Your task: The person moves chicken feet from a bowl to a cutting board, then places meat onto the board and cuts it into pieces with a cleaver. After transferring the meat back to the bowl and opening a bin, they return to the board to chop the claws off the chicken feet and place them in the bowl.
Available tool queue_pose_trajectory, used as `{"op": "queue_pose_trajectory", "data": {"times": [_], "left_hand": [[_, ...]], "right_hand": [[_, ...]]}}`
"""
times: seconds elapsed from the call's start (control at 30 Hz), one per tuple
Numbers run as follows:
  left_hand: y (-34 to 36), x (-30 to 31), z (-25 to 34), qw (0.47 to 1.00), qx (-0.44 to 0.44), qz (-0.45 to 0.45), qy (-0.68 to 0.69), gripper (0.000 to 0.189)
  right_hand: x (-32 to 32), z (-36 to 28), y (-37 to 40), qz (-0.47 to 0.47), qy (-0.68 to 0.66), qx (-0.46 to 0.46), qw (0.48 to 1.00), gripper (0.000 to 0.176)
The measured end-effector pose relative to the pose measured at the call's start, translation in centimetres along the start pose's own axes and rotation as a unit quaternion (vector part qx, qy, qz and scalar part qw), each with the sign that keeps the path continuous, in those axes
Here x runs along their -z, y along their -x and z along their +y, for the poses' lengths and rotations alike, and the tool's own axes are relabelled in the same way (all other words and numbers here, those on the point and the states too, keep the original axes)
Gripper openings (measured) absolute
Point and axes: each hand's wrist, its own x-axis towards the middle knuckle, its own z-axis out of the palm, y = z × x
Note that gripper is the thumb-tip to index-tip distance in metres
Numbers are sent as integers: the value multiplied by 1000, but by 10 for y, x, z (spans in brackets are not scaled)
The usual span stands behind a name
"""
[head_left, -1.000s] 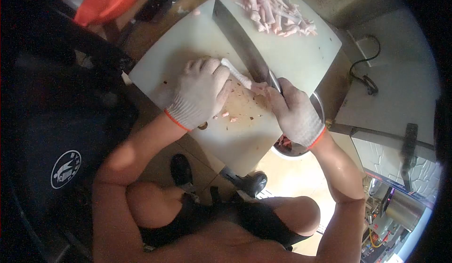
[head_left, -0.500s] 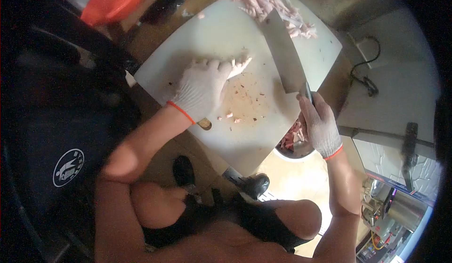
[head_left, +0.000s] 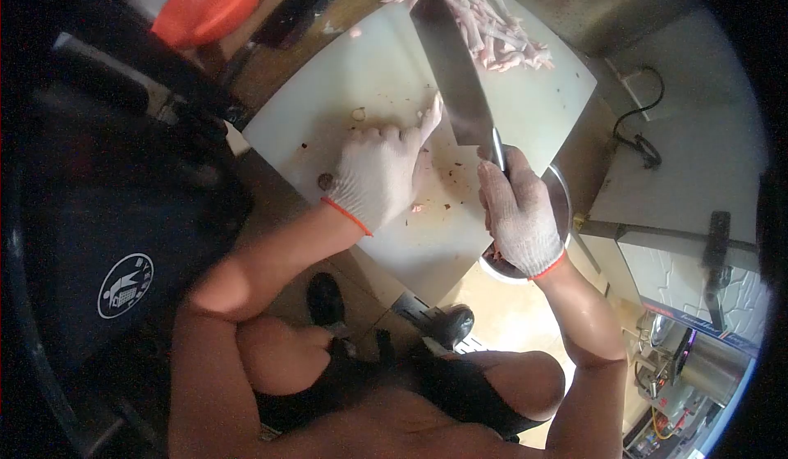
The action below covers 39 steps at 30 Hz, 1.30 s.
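Note:
My right hand (head_left: pixel 521 204), in a white knit glove, is wrapped round the handle of a cleaver (head_left: pixel 453 69). The wide blade points away from me over the white cutting board (head_left: pixel 361 69). My left hand (head_left: pixel 373 167), gloved too, is closed on the board, left of the blade. A pale chicken foot (head_left: pixel 433 112) sticks out from its fingers, its end close to the blade's edge; the rest is hidden under the glove. Beyond the blade lies a pile of chicken feet (head_left: pixel 497 32). Small dark bits and scraps (head_left: pixel 450 176) are scattered between my hands.
A metal bowl (head_left: pixel 561 200) with reddish pieces stands below the board's right edge, partly behind my right hand. A red plastic basin (head_left: pixel 212 6) is at the upper left. A black bin (head_left: pixel 123 221) stands left. A cable (head_left: pixel 636 122) hangs at right.
My right hand and the cleaver have moved left, bringing the blade near my left hand. My left hand has shifted slightly right and towards me.

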Motion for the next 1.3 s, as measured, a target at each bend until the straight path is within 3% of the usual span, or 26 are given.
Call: {"op": "queue_pose_trajectory", "data": {"times": [0.07, 0.1, 0.23, 0.3, 0.37, 0.57, 0.7, 0.73, 0.8, 0.83, 0.9, 1.0, 1.07, 1.2, 1.23, 1.3], "left_hand": [[-4, -3, -2, 998, 31, -45, 26, 53], [0, -2, -1, 998, 32, -44, 25, 53], [5, 5, -4, 998, -20, -23, 51, 50], [5, -1, -8, 996, -31, -25, 78, 51], [4, -3, -5, 993, 3, -12, 117, 34], [1, -7, -9, 993, 0, -5, 120, 32], [2, 2, -6, 994, -26, 26, 101, 31], [1, 4, -6, 994, -24, 28, 106, 31], [0, 1, -7, 993, -22, 31, 113, 31], [0, -5, -9, 993, -12, 10, 114, 31], [2, -8, -9, 993, -3, -10, 116, 31], [4, -8, -4, 995, -7, -24, 97, 31], [1, 0, -4, 995, 14, -22, 97, 32], [0, 12, -3, 997, 8, -43, 59, 33], [-3, 5, -2, 995, 40, -64, 71, 34], [-11, 5, -1, 991, 69, -81, 83, 35]], "right_hand": [[-5, 7, -6, -7, 0, 13, 1000, 28], [-7, 8, -9, -18, 23, 16, 999, 28], [-6, 3, -11, -8, 40, 84, 996, 32], [-3, -8, -7, 1, 61, 77, 995, 31], [-6, -8, -8, 9, 81, 71, 994, 30], [1, -24, -15, 6, 15, 29, 999, 33], [21, -76, -5, 145, -76, 205, 965, 35], [12, -94, -2, 209, -146, 210, 944, 33], [12, -72, -14, 172, -54, 271, 946, 33], [4, -44, -24, 126, 21, 237, 963, 34], [-17, 0, -41, -22, 185, 83, 979, 38], [-17, -1, -34, -25, 184, 83, 979, 41], [-14, -12, -35, -43, 185, 16, 982, 40], [9, 6, 3, -83, 159, -24, 983, 44], [17, 29, 17, -84, 248, 122, 957, 42], [24, 35, 45, -79, 332, 265, 902, 41]]}}
